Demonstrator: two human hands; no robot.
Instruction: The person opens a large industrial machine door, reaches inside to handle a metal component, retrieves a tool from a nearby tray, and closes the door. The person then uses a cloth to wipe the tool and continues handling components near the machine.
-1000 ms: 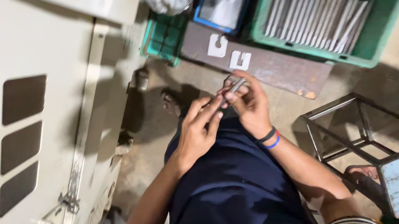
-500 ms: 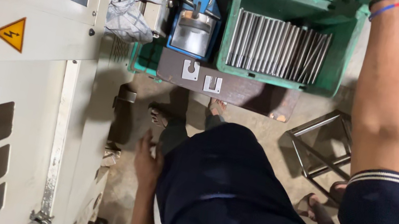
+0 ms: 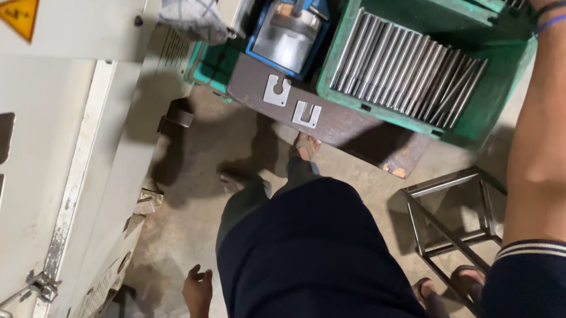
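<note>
Hands have split: a second ago both were together at lap height, pinching a small metal piece; now they are well apart and that piece is nowhere in view. Left hand [image 3: 197,291] has dropped beside the thigh, low by the grey machine cabinet [image 3: 27,160]; grip loosely spread, holding nothing. Right arm [image 3: 558,161] has gone out straight, away from the body and past the far right corner of the green crate [image 3: 498,104]. Only the banded wrist [image 3: 563,10] shows at the top edge; the hand is out of frame, so I can't tell its grip. Work has moved from the lap to the crate side.

Further out, an open metal frame [image 3: 456,213] stands on the floor [image 3: 204,168] under that arm. Beyond it, two slotted flat plates [image 3: 291,102] lie side by side on the near edge of a brown slab [image 3: 372,136]. The crate sits at the slab's far edge: worn green plastic holding a row of grey metal rods [image 3: 407,68], packed parallel. A blue fixture [image 3: 290,28] is just left of it.
</note>
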